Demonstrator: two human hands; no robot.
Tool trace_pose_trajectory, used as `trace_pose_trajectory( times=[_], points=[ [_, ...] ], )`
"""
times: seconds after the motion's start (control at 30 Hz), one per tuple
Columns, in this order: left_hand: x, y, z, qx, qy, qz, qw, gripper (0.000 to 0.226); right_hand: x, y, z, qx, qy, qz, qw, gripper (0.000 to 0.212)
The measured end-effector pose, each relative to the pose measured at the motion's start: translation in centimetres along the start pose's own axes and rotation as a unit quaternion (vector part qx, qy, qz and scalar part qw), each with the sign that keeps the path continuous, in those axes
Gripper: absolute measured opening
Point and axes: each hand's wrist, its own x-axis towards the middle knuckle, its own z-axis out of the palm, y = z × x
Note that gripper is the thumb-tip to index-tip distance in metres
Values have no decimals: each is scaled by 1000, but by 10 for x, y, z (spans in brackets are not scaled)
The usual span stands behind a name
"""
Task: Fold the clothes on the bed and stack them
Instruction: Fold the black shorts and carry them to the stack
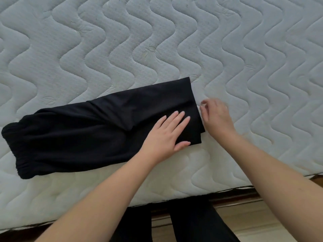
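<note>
1. Black trousers (pixel 83 130), folded lengthwise, lie on the quilted white mattress (pixel 157 41) near its front edge, waistband to the left.
2. Left hand (pixel 166 137) presses flat on the leg end, fingers straight and together.
3. Right hand (pixel 216 116) is just beside the hem, fingers loosely curled; it's blurry, can't tell if it's pinching fabric.

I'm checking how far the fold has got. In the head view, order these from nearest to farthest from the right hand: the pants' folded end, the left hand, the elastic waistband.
1. Folded end, just left of the right hand.
2. Left hand, flat on the pants.
3. Elastic waistband, far left.
</note>
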Motion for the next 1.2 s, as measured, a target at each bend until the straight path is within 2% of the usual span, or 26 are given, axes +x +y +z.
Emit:
trace_pose_trajectory(
  times=[0.07,0.13,0.23,0.37,0.5,0.57,0.63,0.73,0.8,0.87,0.97,1.07,1.2],
  points=[
    [6,12,9,27,-52,-2,998,88,-11,5,-1,76,-61,89,991,20],
    [10,16,16,54,-83,-29,995,95,-20,6,1,104,-103,158,977,19],
    [12,20,17,42,-61,-46,996,73,-32,4,8,97,-133,191,968,23],
    [13,21,7,-115,10,-79,990,56,-37,1,9,145,-144,219,954,21],
    [17,25,-4,-306,110,-165,931,39,-33,1,1,177,-164,236,941,16],
    [21,30,-5,-345,129,-195,909,43,-34,1,-4,282,-170,271,905,13],
    [25,33,-1,-316,134,-189,920,49,-38,0,-7,391,-180,297,852,11],
    [24,37,10,-143,107,-137,974,55,-44,4,-11,432,-189,295,831,6],
    [19,39,19,-42,49,-99,993,60,-48,7,-12,417,-205,290,837,6],
    [13,37,26,-2,5,-76,997,65,-51,10,-10,345,-208,272,874,8],
    [9,33,25,13,6,-77,997,80,-54,12,-5,241,-179,246,921,3],
    [10,39,16,-18,43,-77,996,79,-58,10,-2,203,-138,247,937,6],
    [18,42,2,-101,62,-79,990,65,-63,0,0,244,-15,261,934,16]
  ],
)
